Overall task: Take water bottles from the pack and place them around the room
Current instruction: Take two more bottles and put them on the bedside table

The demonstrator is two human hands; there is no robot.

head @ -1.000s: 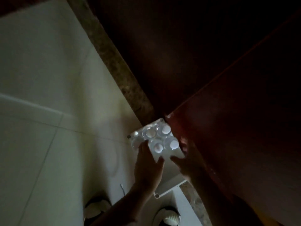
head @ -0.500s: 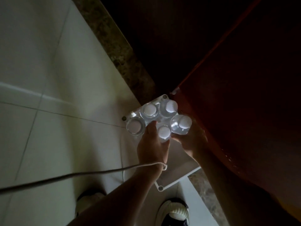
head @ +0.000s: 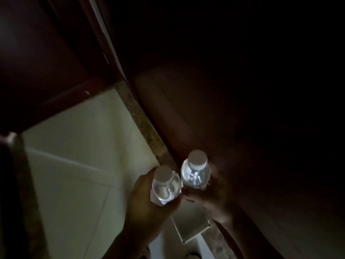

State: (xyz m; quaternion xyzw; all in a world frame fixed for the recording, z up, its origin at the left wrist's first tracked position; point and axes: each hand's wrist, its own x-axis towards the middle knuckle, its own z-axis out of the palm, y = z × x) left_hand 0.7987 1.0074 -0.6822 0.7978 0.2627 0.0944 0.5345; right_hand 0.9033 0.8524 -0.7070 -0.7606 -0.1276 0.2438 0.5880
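Item one: your left hand [head: 147,208], fingers wrapped tight around a clear water bottle [head: 166,186], white cap up, held upright over the pale tiled floor [head: 78,165].

Item two: your right hand [head: 214,195], blurred and in deep shadow, fingers closed around a second clear water bottle [head: 195,174], also white-capped and upright. The two bottles sit side by side, shoulders touching or very nearly so; the blur does not let you tell which.

Item three: a pale rectangular plate [head: 190,227] with small holes at its corners, lying on the floor directly below your hands.

Item four: a speckled stone strip [head: 147,131] running diagonally along the floor's edge, from the upper middle down toward your hands.

Item five: dark reddish wooden furniture [head: 242,128] along the right of that strip, and another dark reddish panel [head: 41,62] across the upper left. Light is very low; finer detail is not readable.
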